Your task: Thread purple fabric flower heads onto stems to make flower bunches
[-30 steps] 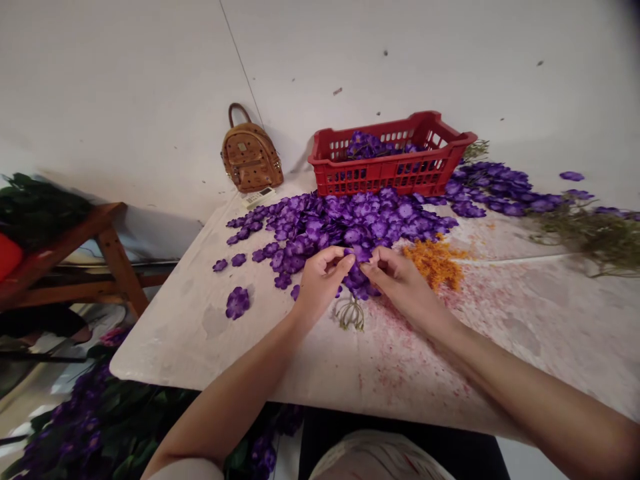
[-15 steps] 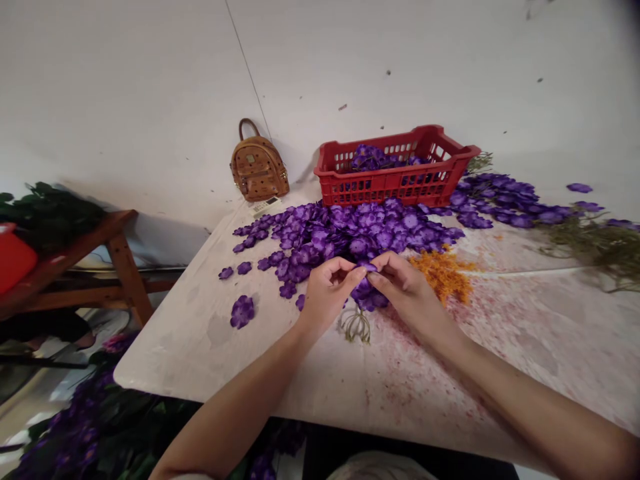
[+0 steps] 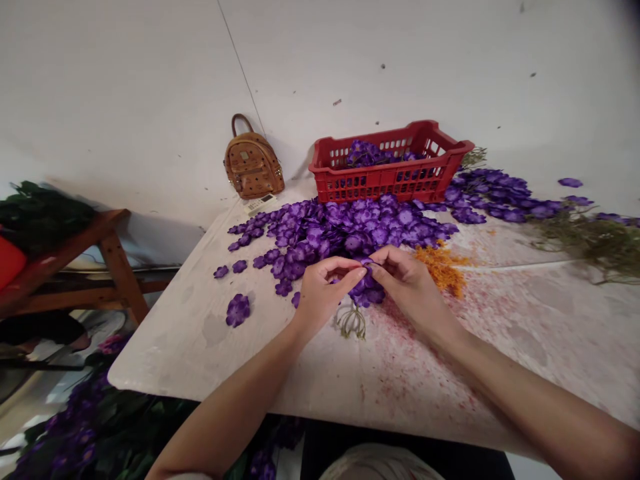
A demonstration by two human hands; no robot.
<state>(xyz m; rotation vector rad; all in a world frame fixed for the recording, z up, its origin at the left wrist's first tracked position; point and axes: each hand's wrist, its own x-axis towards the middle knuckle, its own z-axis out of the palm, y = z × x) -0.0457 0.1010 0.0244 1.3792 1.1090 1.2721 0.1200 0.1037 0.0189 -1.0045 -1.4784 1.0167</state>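
Observation:
My left hand [image 3: 325, 287] and my right hand [image 3: 407, 283] meet above the table's middle, both with thumb and forefinger pinched on a small purple artificial flower [image 3: 367, 262]. The fingertips partly cover it. Below them lies a cluster of purple flowers [image 3: 367, 293], with green plastic stems [image 3: 353, 323] curving out towards me. Just beyond my hands spreads a large heap of loose purple flower heads [image 3: 320, 230]. Orange filler sprigs [image 3: 443, 267] lie right of my right hand.
A red plastic crate [image 3: 385, 180] with purple flowers stands against the wall, beside a brown mini backpack [image 3: 253, 163] and a calculator [image 3: 260, 204]. Green stems [image 3: 595, 240] lie at the right. A wooden bench [image 3: 117, 260] with foliage is at the left; purple flowers [image 3: 75, 427] fill the floor below.
The whole view has shifted slightly. My hands stay together on the small flower, with the right fingers turned a little around it.

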